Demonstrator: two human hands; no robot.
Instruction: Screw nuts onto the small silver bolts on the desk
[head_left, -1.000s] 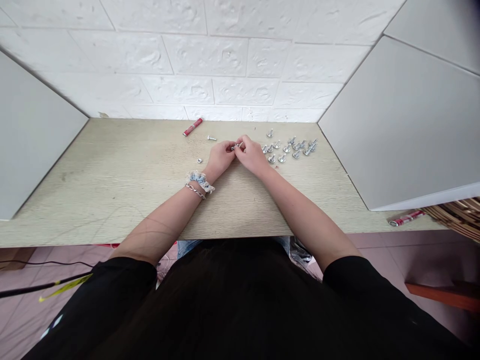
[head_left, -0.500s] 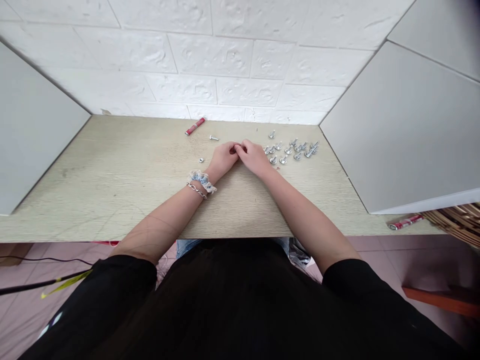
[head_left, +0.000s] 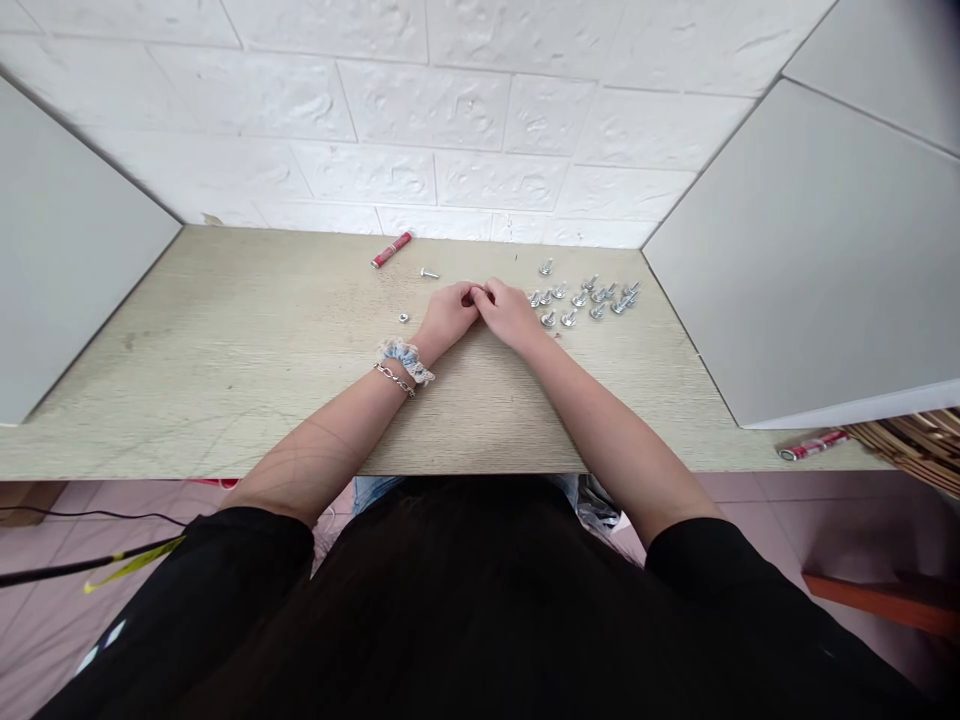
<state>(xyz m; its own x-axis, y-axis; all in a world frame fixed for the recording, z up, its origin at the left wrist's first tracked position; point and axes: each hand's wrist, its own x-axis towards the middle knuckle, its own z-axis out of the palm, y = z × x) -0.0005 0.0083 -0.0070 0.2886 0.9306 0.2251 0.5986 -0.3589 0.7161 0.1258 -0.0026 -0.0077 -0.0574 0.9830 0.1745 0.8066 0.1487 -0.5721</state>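
Note:
My left hand [head_left: 448, 314] and my right hand [head_left: 508, 312] meet fingertip to fingertip at the far middle of the wooden desk [head_left: 225, 380]. Both are curled into a pinch around a small metal part that their fingers now hide; a second ago it showed as a small silver bolt. A scrunchie and a chain bracelet [head_left: 397, 370] sit on my left wrist. Just right of my right hand lies a cluster of several silver bolts [head_left: 585, 296]. One loose bolt [head_left: 429, 272] and a small nut [head_left: 403, 318] lie left of my left hand.
A red tube [head_left: 391, 250] lies near the back wall. Grey panels stand at the left [head_left: 67, 270] and right [head_left: 810, 260] of the desk. Another red tube [head_left: 814, 444] and a wicker basket [head_left: 915, 440] sit at the front right edge.
The silver bolt that showed between my fingertips is now covered by my fingers. The hands have stayed in place; the view shifted slightly.

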